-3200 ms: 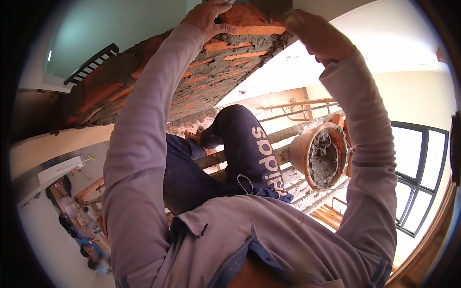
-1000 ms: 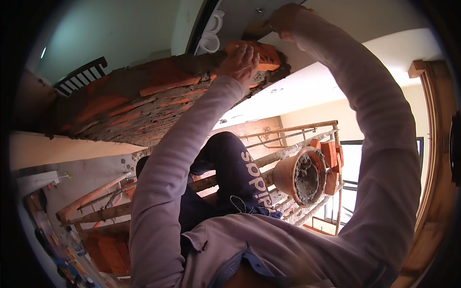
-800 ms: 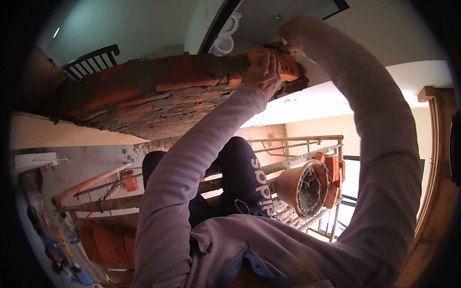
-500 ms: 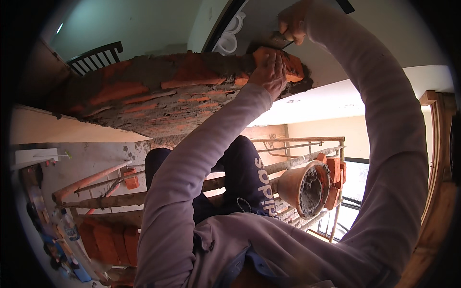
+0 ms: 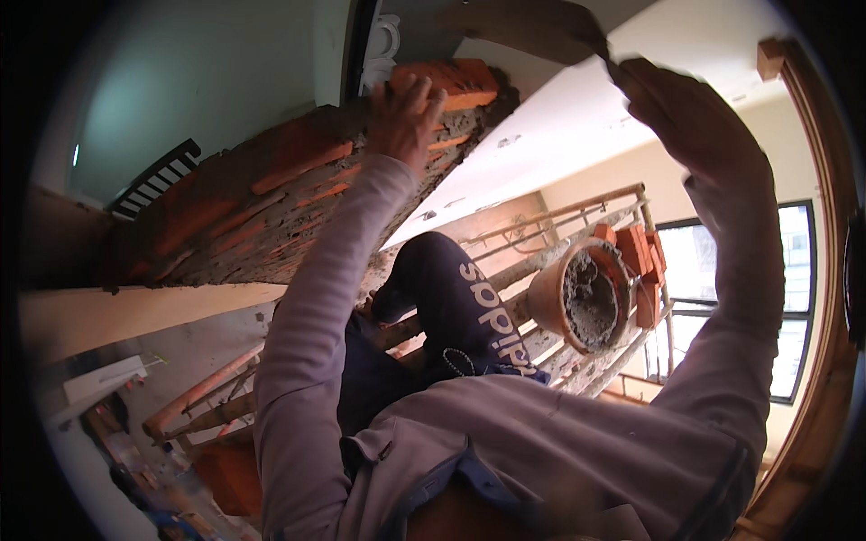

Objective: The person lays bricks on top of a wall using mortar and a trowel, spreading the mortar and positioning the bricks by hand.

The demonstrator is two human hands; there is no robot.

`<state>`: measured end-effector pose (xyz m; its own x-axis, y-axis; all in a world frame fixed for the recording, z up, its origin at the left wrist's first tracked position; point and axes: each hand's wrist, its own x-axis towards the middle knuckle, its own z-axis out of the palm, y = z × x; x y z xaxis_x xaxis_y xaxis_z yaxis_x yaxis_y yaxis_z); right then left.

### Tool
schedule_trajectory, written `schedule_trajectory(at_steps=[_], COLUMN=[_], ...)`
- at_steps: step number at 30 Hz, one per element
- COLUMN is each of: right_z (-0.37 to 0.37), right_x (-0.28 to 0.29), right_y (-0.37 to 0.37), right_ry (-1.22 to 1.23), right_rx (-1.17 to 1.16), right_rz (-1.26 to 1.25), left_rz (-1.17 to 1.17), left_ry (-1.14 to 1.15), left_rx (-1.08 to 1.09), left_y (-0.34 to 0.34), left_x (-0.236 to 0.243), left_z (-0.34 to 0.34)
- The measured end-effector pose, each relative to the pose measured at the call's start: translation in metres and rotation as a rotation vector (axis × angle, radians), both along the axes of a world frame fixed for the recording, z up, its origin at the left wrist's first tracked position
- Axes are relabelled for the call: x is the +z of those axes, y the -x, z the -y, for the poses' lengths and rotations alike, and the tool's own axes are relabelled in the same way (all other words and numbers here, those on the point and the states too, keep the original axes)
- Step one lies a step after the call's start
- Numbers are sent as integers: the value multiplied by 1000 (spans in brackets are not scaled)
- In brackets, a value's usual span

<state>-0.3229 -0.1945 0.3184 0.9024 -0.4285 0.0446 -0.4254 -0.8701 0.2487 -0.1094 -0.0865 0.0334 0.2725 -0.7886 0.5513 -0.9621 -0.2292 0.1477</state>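
Fingers spread, my left hand [image 5: 403, 124] rests against the left end of an orange brick [image 5: 465, 83] at the top of the brick wall [image 5: 271, 194]. Grey mortar lies around that brick and smears the wall's face. My right hand [image 5: 690, 122] is raised at the upper right, closed on the handle of a trowel [image 5: 537, 29]. The trowel's broad blade points left, above the brick and apart from it, and is blurred by motion. Below my right arm, a bucket [image 5: 550, 302] holds grey mortar [image 5: 591, 298].
Beside the bucket, several orange bricks [image 5: 639, 252] are stacked on the pole scaffold [image 5: 568, 212]. More bricks [image 5: 230, 478] sit at lower left. A dark slatted chair back [image 5: 158, 180] shows beyond the wall. A window [image 5: 789, 261] and a wooden frame [image 5: 825, 198] stand at right.
My right hand has swung right and down from beside the brick, bringing the trowel blade into view. My left hand has shifted to the brick's left end. The whole view has tilted.
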Motion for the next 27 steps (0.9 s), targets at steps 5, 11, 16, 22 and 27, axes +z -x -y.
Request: schedule_trajectory(at_steps=[5,11,16,22,27], right_z=[-21,-29,-26,-4,-44], right_x=[15,-75,-113,-179,-159], right_y=[214,322,293,326,325], right_ry=[-72,-37,-323,-658,-943], right_rx=[-5,80,-643,-457,-574], right_rz=[-230,-301,-596,-389,-195], left_rz=[-19,-65,-33,-30,-124], left_ry=[86,-163,-307,-323,-257], left_rx=[-203,-104,16,27,-43], left_y=[-33,-76,-53,-52,-63], left_x=[-10,-7,18,22,15], left_z=[6,-3,-6,-3,-5])
